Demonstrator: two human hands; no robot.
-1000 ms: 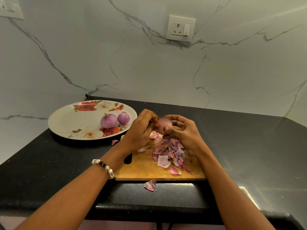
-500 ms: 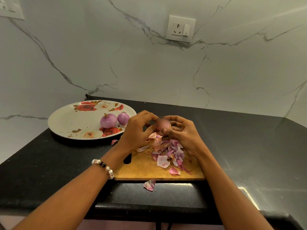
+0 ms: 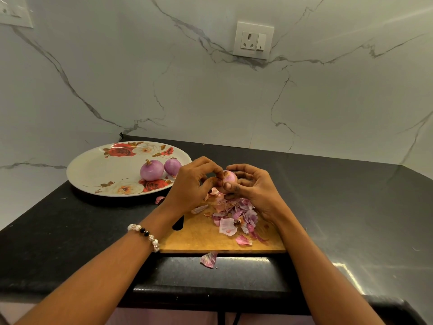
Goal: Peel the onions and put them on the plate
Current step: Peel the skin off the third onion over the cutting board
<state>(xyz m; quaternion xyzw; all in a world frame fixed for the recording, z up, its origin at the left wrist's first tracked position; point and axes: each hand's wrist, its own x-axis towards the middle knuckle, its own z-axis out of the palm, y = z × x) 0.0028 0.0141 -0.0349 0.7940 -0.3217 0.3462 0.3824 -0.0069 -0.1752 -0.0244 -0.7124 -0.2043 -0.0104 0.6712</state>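
Both hands hold a small pink onion (image 3: 229,181) above the far end of the wooden cutting board (image 3: 206,238). My right hand (image 3: 254,186) grips it from the right, thumb across its front. My left hand (image 3: 191,184) pinches at its left side with fingertips. A heap of onion skins (image 3: 234,214) lies on the board below. Two peeled purple onions (image 3: 151,170) (image 3: 172,167) sit on the near right part of the white rose-patterned plate (image 3: 98,170) at the left.
The board lies on a black countertop (image 3: 339,207) near its front edge. Loose skin pieces lie off the board, one at the front edge (image 3: 208,259) and one by the plate (image 3: 160,199). A marble wall with a socket (image 3: 253,40) stands behind.
The onion has turned a little between my hands and my left fingertips have shifted on its side. The plate, the board and the skins lie as before.
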